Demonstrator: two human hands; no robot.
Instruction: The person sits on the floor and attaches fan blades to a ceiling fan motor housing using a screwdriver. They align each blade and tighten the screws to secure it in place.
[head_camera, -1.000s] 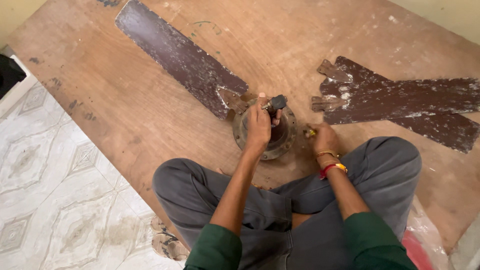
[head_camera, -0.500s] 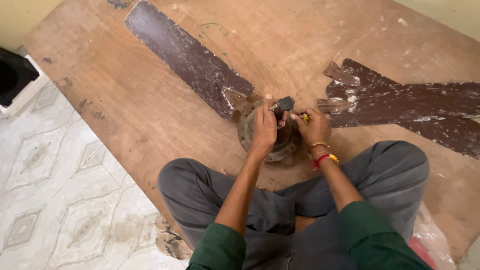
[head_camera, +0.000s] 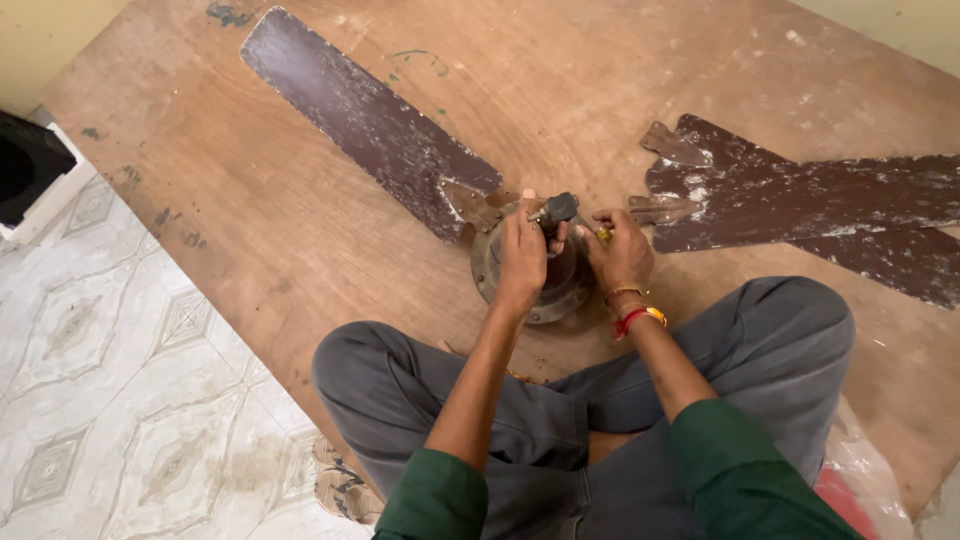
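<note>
Left hand (head_camera: 522, 255) grips dark-handled tool (head_camera: 556, 209) over round rusty metal fan hub (head_camera: 490, 272); right hand (head_camera: 620, 252) pinches small yellow piece (head_camera: 603, 235).

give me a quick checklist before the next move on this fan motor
1. Left hand steady on the round motor hub: ok.
2. Right hand at the hub's right edge, small yellow piece at its fingers: ok.
3. Dark tool seated on a fastener: cannot tell, tip hidden.
4. One blade joined to the hub: ok.
5. Loose blades lying apart from the hands: ok.
</note>
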